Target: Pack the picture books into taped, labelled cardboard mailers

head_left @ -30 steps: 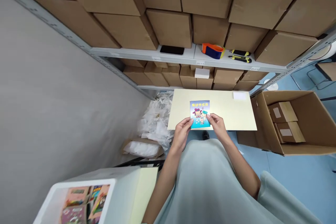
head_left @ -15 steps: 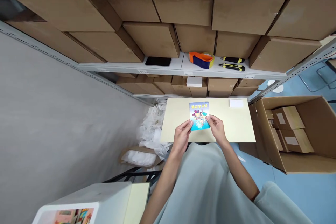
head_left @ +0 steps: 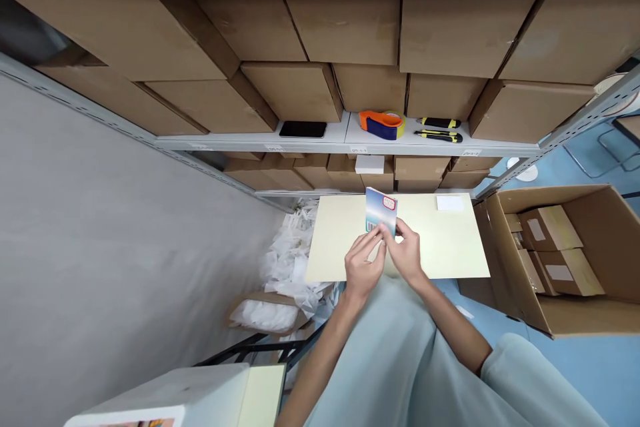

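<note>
One shelving unit (head_left: 325, 147) spans the far side; one open carton (head_left: 505, 260) stands right of the one pale worktop (head_left: 330, 240). Of two hands, the right hand (head_left: 407, 255) pinches the near right part of one booklet (head_left: 379, 208); the left hand (head_left: 363, 268) meets its near left corner, grip uncertain. The booklet lies beyond both hands above the worktop, long axis near-to-far. Shelved: one tape dispenser (head_left: 377, 124), one smartphone (head_left: 303, 129), two utility knives (head_left: 443, 137).

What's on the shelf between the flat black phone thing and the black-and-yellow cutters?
An orange and blue thing, maybe a tape holder, sits on the shelf between the phone and cutters, in the head view.
</note>
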The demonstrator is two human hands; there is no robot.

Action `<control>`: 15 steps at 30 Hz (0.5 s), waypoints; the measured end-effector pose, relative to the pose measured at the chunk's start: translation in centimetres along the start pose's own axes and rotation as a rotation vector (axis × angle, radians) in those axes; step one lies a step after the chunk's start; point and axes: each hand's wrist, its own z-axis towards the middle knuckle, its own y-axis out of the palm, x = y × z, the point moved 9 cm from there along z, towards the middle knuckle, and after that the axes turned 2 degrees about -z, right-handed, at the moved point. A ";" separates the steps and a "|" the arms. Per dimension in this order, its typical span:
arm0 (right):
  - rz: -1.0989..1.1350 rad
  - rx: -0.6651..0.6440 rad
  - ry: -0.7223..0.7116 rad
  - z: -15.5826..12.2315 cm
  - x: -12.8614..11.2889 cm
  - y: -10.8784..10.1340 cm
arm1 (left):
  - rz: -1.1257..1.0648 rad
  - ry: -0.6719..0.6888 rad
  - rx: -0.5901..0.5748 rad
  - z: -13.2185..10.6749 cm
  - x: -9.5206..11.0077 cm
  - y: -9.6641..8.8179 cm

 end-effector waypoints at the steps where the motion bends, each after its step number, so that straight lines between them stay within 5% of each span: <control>1: 0.024 -0.002 0.015 0.1 0.2 -0.4 | 0.014 0.003 0.035 0.2 0.1 -0.6; 4: 0.161 -0.101 0.071 0.5 0.5 -1.1 | -0.035 -0.140 0.121 1.2 -1.2 -2.9; 8: 0.239 -0.154 0.105 0.8 0.4 -1.5 | -0.284 -0.458 -0.156 1.5 -3.5 -1.5; 15: 0.231 -0.169 0.126 1.1 1.2 -0.6 | -0.300 -0.417 -0.130 1.0 -2.5 -1.4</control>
